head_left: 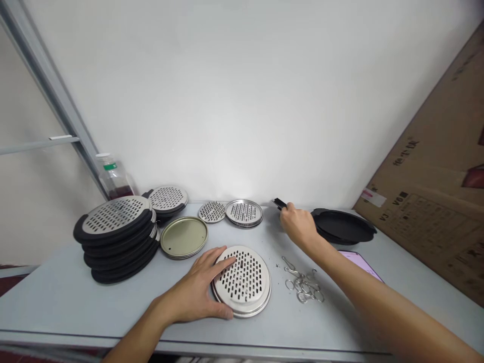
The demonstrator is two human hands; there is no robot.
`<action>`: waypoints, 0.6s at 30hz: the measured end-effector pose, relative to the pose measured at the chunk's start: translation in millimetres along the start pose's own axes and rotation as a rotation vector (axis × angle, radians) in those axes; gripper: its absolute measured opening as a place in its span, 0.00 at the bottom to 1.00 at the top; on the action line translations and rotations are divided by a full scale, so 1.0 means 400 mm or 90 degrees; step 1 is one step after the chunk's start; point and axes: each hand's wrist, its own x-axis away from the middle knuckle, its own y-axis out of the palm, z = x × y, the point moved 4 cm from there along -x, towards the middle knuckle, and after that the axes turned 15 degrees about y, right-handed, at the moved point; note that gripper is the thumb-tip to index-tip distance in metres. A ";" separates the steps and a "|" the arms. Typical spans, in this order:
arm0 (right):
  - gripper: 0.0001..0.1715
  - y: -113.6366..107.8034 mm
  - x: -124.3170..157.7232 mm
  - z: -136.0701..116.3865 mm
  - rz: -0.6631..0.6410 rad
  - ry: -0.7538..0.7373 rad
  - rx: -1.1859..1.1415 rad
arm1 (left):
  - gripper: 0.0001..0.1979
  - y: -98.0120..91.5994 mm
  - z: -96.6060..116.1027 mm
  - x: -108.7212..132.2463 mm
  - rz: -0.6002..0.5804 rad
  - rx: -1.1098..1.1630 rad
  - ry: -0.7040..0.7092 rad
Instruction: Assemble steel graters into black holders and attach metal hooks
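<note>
Grey tabletop (49,307) against a white wall (242,91), both arms entering my feed from the bottom edge. L hand (192,287) lies open and flat, not clenched, fingers spread over the left part of a round perforated steel disc (242,282), w/ the little finger near its front rim. Disc sits flat on the table, right of the L palm and partly under the fingers. It's round, so no long axis to read, and L is clearly the nearer hand. R hand (298,225) is stretched toward the back edge, fingers curled at a small black handle piece (280,203), whose long axis runs back-left from the fingers toward the wall. Can't tell from here if R is gripping it or only touching; the hand hides the contact. Just right of R hand, a black plastic tray (342,226). Below R arm, a loose pile of wire hooks (302,287), and a phone (359,264) w/ pink screen just beyond the forearm. Back of the L hand: a small perforated disc (212,212), a stacked pair of perforated discs (244,213) and a gold-toned tin lid (183,237). Further left, a tall stack of black-rimmed graters (117,237), a shorter stack (168,200) and a plastic bottle (113,176) w/ dark red contents. Far right, a cardboard sheet (427,166) leans on the wall
</note>
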 end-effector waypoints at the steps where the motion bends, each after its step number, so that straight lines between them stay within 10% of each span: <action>1: 0.15 -0.012 0.009 0.013 0.026 0.017 -0.002 | 0.53 0.001 -0.002 0.000 0.001 -0.002 0.000; 6: 0.19 -0.058 0.113 0.054 0.204 0.012 -0.066 | 0.62 0.004 -0.006 0.000 0.014 0.002 -0.004; 11: 0.13 -0.073 0.299 0.029 0.493 -0.277 -0.319 | 0.72 0.006 -0.002 -0.002 0.047 0.031 -0.046; 18: 0.32 -0.021 0.409 -0.013 0.419 -0.503 -0.455 | 0.78 -0.003 0.003 0.000 0.077 0.119 -0.076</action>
